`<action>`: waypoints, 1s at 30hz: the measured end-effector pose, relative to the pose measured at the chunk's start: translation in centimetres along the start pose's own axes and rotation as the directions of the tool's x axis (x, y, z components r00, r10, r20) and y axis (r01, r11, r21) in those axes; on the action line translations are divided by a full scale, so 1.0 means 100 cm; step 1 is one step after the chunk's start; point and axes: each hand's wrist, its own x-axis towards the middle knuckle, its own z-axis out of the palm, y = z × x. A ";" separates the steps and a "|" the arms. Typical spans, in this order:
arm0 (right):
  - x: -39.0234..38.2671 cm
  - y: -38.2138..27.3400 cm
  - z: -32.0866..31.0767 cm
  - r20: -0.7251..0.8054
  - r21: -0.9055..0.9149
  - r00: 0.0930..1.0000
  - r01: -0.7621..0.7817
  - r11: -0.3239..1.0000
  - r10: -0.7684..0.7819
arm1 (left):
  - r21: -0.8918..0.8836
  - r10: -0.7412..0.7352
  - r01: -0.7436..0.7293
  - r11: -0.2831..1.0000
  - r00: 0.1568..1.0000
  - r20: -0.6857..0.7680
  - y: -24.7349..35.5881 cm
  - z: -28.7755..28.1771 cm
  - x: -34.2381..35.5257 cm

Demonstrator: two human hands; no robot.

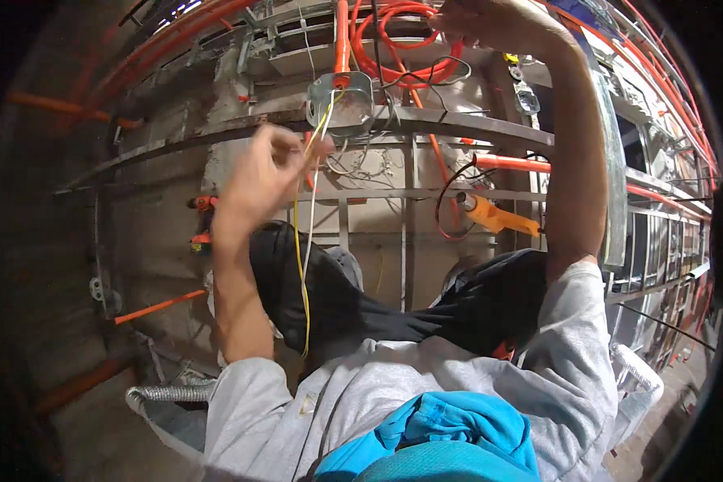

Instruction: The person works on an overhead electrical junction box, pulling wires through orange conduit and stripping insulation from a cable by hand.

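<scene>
A yellow wire [296, 225] and a white wire [311, 221] run from a metal junction box [317, 98] down past my left hand to my lap. My left hand [265, 177] is raised just below and left of the box. Though blurred, its fingers are curled, with the tips closed on the wires. An orange conduit [343, 40] enters the box from above. My right hand [490, 24] is raised at the top edge, near a coil of orange tubing [360, 56]. The frame edge and shadow hide its fingers.
Metal bars [466, 122] cross in front of me. An orange tool [498, 217] lies by my right knee, and a red-and-black power tool [203, 225] by my left. Thin dark cables [439, 201] loop nearby. A flexible metal duct [169, 394] is at the lower left.
</scene>
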 end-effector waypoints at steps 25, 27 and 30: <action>-0.019 -0.029 0.031 -0.116 0.435 0.982 0.188 0.881 -0.152 | 0.367 -0.299 0.442 0.818 0.873 -0.386 -0.021 -0.221 -0.224; -0.018 -0.037 0.060 -0.111 0.438 0.984 0.173 0.882 -0.138 | 0.464 -0.177 0.368 0.806 0.897 -0.404 -0.022 -0.232 -0.216; -0.038 -0.062 0.091 -0.228 0.251 0.974 0.048 0.967 0.011 | 0.497 -0.122 0.356 0.791 0.888 -0.443 -0.005 -0.245 -0.212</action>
